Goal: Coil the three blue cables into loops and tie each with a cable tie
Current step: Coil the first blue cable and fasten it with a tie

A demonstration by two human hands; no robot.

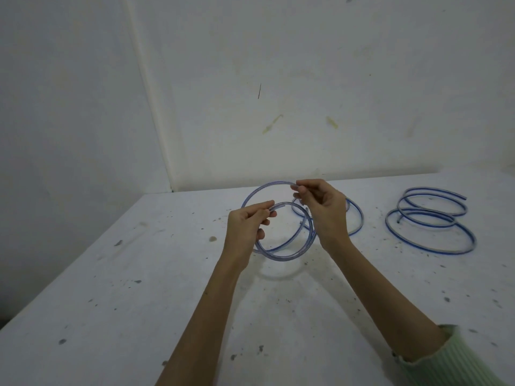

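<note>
Both forearms reach up from the bottom edge toward the middle of the view, over a white, speckled table (pixel 139 274). The left hand (pixel 246 232) is turned with its back toward the camera, its fingers (pixel 262 208) curled and pinching one end of a blue cable (pixel 281 256) between thumb and fingertips. The right hand (pixel 323 210), at about 2 o'clock from the left one and slightly higher, also has its fingers (pixel 302 190) curled, pinching the other end of the same cable. A pale green ribbed sleeve (pixel 451 358) covers the right arm near the lower right corner; the left forearm is bare.

The held cable is a clear tube with a blue stripe, sprung into about two open turns. It is raised off the table between the hands, with its lowest turn hanging near the surface and casting a soft shadow just below it.

Three blue cables show in all. A second cable (pixel 355 218) lies on the table right behind the right hand, partly hidden by it, at about 1 o'clock from the held coil. A third cable (pixel 430 229) lies well apart at 3 o'clock, loosely coiled in about three flat, uneven turns with one free end pointing right. I cannot make out a tie on any of them.
</note>
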